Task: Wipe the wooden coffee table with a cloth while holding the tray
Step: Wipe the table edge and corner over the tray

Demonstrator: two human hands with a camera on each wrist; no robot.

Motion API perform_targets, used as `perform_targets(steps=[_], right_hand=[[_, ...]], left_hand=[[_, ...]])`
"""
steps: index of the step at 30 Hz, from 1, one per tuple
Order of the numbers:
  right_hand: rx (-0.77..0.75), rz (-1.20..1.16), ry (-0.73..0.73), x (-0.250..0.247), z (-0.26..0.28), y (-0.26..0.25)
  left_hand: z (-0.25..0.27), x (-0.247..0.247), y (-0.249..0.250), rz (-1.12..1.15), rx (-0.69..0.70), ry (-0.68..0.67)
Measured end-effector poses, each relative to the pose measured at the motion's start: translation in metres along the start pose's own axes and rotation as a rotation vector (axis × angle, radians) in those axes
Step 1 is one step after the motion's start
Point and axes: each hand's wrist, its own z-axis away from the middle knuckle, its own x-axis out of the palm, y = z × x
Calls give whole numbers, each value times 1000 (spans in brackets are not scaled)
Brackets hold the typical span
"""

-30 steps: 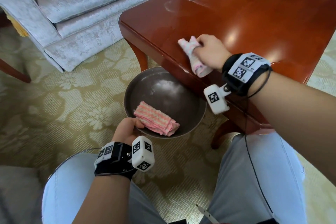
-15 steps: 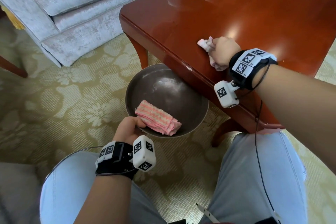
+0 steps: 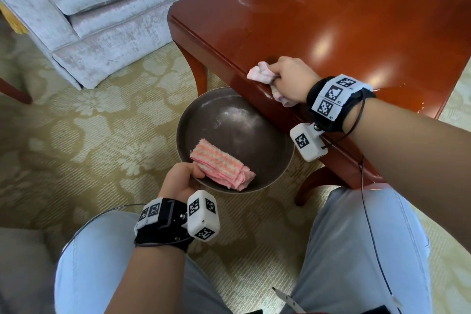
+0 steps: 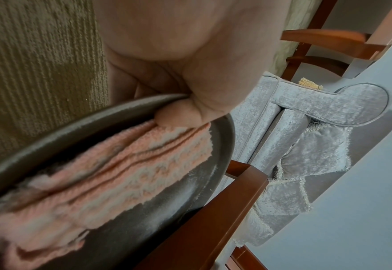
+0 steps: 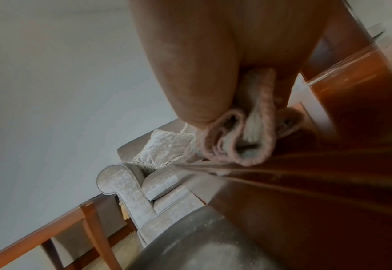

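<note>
The right hand (image 3: 288,79) bunches a soft, limp pink-and-white cloth (image 3: 260,75) at the near edge of the glossy red-brown bench (image 3: 356,20), centre right of the head view; it probably wipes best balled under the palm. The left hand (image 3: 178,181) pinches the rim of the dark, rigid round tray (image 3: 237,122), held below the edge and carrying a folded pink towel (image 3: 221,167), thumb on top.

A home living room is showing here. A pale grey velvet sofa (image 3: 102,7) with a fringed cushion (image 4: 310,151) is sitting just beside a polished reddish wooden coffee table (image 3: 356,33) with curved legs. A gold floral-patterned carpet (image 3: 76,135) is covering the floor, and a wooden chair (image 4: 329,49) is standing against a plain wall.
</note>
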Motion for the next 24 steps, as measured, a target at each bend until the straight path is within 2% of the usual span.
perform_targets(steps=[4,5,7,10,17,24], right_hand=[[-111,-39,-128,8,15,-7],[-141,5,-130,9,18,-9],[-166,44,-22,6,20,-11],[-119,3,172,-6,21,-8],[114,24,287,6,57,2],[215,0,382,36,98,-7]], left_hand=[[-6,-6,-1,-21,12,34],[-6,-5,-2,-25,15,29],[-5,-5,-1,-23,0,-11],[2,-1,0,-12,-10,-28],[-11,-9,8,-49,5,24],[-21,-18,12,-20,8,-54]])
